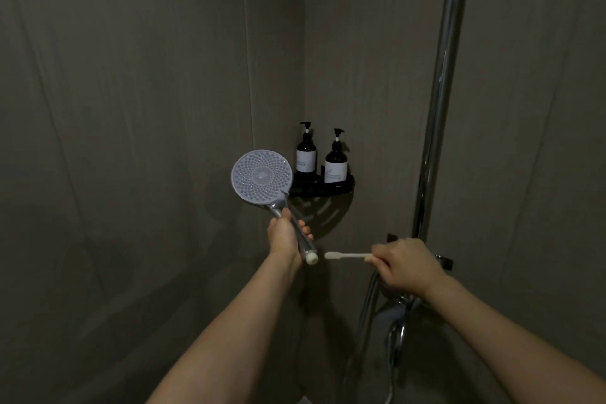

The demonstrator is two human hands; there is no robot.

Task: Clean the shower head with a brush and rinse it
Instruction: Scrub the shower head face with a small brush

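Note:
The shower head (261,176) is round and pale, its nozzle face turned toward me, on a chrome handle with a white end cap. My left hand (286,236) grips that handle and holds the head up, left of centre. No hose is attached at the handle's end. My right hand (404,262) holds a white brush (347,255) by its handle, level, with the bristle end pointing left. The brush tip sits just right of the end cap, apart from the nozzle face.
Two dark pump bottles (306,152) (335,161) stand on a black corner shelf (323,188) behind the shower head. A chrome riser pipe (442,92) runs up the right wall. The hose (367,308) and the tap fittings (398,311) hang below my right hand.

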